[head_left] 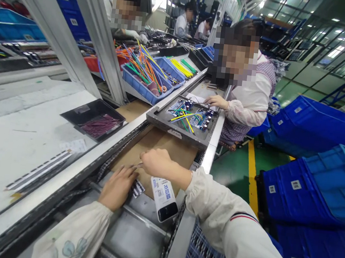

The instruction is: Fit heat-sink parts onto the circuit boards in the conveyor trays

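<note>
My right hand (158, 162) is closed in a pinch over the conveyor, with a small thin piece near its fingertips that I cannot make out. Close beside it on the left, my left hand (117, 187) has its fingers bent together toward the same spot. A black-and-white striped strip (138, 189) lies by the left fingers, partly covered. Below my right wrist rests a white rounded case with blue print and a dark end (163, 200). Brown cardboard (149, 145) spreads beneath the hands.
Ahead on the line sits a dark tray (179, 137) with blue circuit boards (200, 119) and coloured wires; a co-worker's hand (217, 102) touches its far side. Left stand a black bin (92, 116) of dark red pieces and blue wire bins (151, 96). Blue crates (304, 192) line the right.
</note>
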`<act>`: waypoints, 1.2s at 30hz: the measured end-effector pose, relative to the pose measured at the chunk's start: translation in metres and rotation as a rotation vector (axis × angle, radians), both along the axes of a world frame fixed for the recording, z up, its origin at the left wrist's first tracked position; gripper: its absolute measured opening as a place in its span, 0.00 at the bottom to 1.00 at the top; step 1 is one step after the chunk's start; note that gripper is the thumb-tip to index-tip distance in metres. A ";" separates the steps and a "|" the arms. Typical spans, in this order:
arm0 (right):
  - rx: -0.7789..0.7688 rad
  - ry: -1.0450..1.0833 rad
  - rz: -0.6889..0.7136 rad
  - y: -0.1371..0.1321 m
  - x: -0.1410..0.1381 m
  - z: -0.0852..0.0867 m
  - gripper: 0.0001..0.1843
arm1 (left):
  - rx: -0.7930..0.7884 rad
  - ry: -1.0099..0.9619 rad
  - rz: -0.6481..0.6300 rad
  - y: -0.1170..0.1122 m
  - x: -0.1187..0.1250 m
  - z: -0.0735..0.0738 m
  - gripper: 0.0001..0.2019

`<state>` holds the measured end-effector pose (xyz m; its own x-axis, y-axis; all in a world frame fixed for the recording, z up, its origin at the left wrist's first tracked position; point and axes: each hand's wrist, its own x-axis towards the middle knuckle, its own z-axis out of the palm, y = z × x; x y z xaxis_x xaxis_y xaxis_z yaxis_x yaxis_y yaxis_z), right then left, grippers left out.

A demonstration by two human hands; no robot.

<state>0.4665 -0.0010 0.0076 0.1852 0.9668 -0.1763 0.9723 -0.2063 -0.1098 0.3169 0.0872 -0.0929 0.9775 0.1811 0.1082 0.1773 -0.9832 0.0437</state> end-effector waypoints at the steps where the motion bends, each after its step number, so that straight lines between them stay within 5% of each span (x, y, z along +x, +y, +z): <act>1: 0.003 -0.001 0.001 0.000 0.000 0.000 0.12 | 0.000 -0.003 -0.003 0.000 0.000 0.000 0.25; 17: 0.011 -0.004 0.003 0.000 0.002 -0.004 0.12 | 0.017 -0.028 -0.004 0.002 -0.003 0.004 0.27; 28: 0.063 -0.031 -0.044 0.000 0.003 -0.007 0.14 | -0.010 -0.039 0.037 -0.002 -0.009 0.024 0.27; 31: 0.159 -0.070 -0.158 -0.012 0.022 0.006 0.17 | -0.015 -0.028 0.063 -0.004 -0.016 0.033 0.28; 36: 0.336 -0.281 -0.549 -0.064 0.085 0.021 0.30 | 0.011 -0.031 0.078 -0.003 -0.053 0.047 0.28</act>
<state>0.5513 -0.0648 0.0284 0.6568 0.7141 0.2421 0.7382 -0.6744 -0.0137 0.2637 0.0839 -0.0463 0.9565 0.2556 0.1405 0.2525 -0.9668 0.0398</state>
